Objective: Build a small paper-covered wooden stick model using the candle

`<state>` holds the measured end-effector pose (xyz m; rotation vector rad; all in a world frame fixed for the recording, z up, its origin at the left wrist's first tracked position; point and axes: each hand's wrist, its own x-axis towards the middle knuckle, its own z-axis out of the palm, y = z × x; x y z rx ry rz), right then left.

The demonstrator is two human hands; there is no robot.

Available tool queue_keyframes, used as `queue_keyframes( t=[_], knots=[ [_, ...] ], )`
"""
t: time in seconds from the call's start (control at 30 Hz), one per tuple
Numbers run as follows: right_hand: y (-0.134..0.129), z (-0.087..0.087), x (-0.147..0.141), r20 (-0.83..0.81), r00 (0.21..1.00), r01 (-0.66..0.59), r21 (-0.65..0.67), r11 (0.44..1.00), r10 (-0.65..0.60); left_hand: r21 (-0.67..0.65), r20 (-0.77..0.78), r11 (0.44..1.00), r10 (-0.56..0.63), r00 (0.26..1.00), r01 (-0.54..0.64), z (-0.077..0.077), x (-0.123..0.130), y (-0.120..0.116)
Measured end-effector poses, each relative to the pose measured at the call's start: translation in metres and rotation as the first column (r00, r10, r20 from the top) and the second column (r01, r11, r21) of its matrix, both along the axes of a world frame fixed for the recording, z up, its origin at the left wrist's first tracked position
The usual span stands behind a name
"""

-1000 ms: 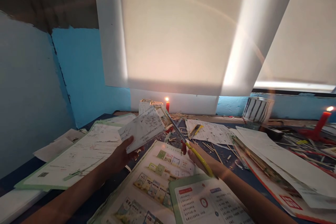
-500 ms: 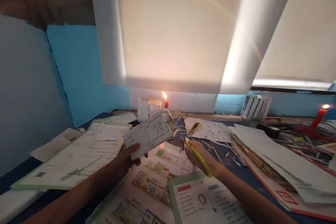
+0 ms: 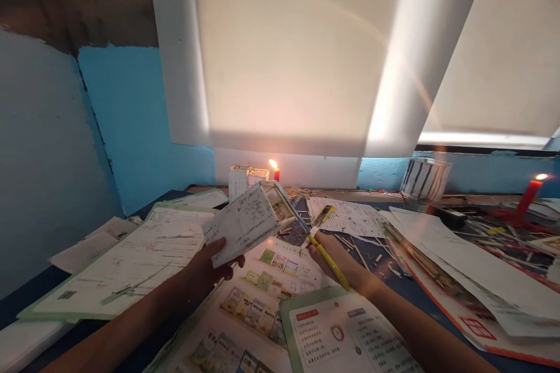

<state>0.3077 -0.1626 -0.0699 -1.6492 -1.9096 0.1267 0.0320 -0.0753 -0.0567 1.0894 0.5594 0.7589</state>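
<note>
My left hand [image 3: 219,265] grips a box covered in printed, written-on white paper [image 3: 245,221]. The box is tilted, and its open end faces right, showing a frame edge. Closed around yellow-handled scissors [image 3: 330,265] is my right hand [image 3: 332,250]. The scissors' metal blades reach up and left along the rim of the box's open end. A small white scrap sits by my right fingers, and I cannot tell whether they hold it. Both hands are above printed sheets [image 3: 258,285] and a green-edged booklet [image 3: 336,332].
A lit red candle [image 3: 276,175] burns behind the box, beside small paper-covered boxes [image 3: 238,182]. Another lit candle [image 3: 528,198] stands far right. Paper piles [image 3: 144,262] lie left. A utility knife [image 3: 324,215], loose sticks [image 3: 359,250] and a striped box [image 3: 425,179] are to the right.
The box has shifted slightly left and turned, so more of its open end shows. The scissors have rotated, and their handle now looks narrower. A white scrap now shows by my right fingers.
</note>
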Motion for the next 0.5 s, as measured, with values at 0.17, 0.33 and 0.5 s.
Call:
queue_keyframes(
  t=[0.17,0.33,0.5],
  knots=[
    [0.003,-0.006,0.009,0.107,0.994,0.038,0.002,0.999,-0.038,-0.087,0.025,0.989,-0.121,0.992,0.122,0.002,-0.005,-0.001],
    [0.004,0.000,0.014,0.141,0.989,0.053,-0.037,0.998,-0.048,-0.151,0.064,0.964,-0.212,0.975,0.220,-0.003,-0.009,0.007],
    [0.004,0.007,0.018,0.181,0.977,0.116,-0.011,0.993,-0.113,-0.099,0.101,0.941,-0.314,0.944,0.324,-0.010,-0.011,0.025]
  ],
)
